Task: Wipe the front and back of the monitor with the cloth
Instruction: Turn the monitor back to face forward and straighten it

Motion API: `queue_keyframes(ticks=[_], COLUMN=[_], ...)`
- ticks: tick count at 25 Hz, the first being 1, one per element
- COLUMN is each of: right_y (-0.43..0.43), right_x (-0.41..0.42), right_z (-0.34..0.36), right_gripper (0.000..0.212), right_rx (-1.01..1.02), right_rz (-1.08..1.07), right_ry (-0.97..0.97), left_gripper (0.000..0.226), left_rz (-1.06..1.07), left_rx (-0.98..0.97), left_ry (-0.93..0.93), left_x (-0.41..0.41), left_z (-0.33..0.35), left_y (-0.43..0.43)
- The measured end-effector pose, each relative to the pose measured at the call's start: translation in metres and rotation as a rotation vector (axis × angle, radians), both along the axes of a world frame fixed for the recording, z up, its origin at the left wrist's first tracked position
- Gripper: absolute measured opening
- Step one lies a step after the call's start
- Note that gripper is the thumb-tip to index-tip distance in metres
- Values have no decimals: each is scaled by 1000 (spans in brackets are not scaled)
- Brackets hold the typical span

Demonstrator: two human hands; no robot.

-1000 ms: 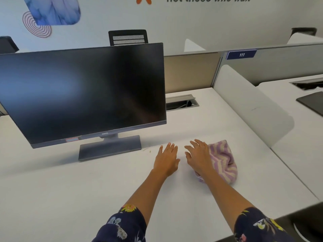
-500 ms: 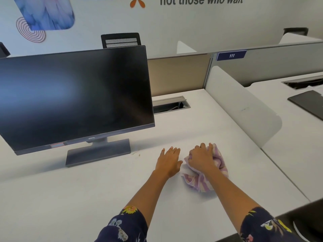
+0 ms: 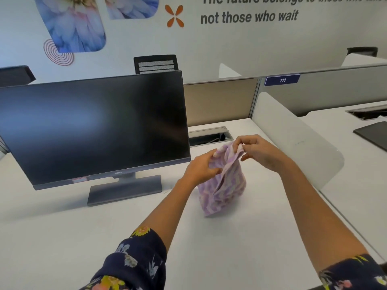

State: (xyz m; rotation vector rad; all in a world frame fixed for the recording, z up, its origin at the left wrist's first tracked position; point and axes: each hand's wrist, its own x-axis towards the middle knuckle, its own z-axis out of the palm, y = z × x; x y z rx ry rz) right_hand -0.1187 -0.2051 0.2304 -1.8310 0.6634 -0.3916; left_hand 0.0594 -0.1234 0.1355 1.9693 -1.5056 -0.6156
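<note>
My left hand (image 3: pixel 199 168) and right hand (image 3: pixel 257 151) each pinch the purple-striped towelling cloth (image 3: pixel 223 191), apparently unfolding it to wipe the black flat monitor (image 3: pixel 94 126).

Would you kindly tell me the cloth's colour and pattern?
Lilac and cream wavy stripes on the cloth, seen in the head view.

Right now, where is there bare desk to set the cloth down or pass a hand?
Bare desk lies before the monitor stand and between cloth and side divider. Crowded right of the monitor, where the left hand and right hand grip the cloth.
</note>
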Motion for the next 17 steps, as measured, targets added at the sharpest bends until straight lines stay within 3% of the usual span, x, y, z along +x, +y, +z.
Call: queue_keyframes(ticks=[4,7,12,17], right_y=[-18,-37,-65,-27], right_x=[-18,-30,-20,12], right_z=[37,48,27,2], right_gripper=[24,24,17,17], right_rx=[96,178,-174,-355], right_rz=[-51,-155,-388,-601], right_ry=[-214,-214,131,132], left_gripper=[25,14,22,30], left_rz=[122,156,226,290], left_rx=[-10,-6,-50,-30], left_ry=[-126,-83,122,192], left_x=[27,47,65,48], left_z=[11,21,41,55], left_y=[6,15,19,17])
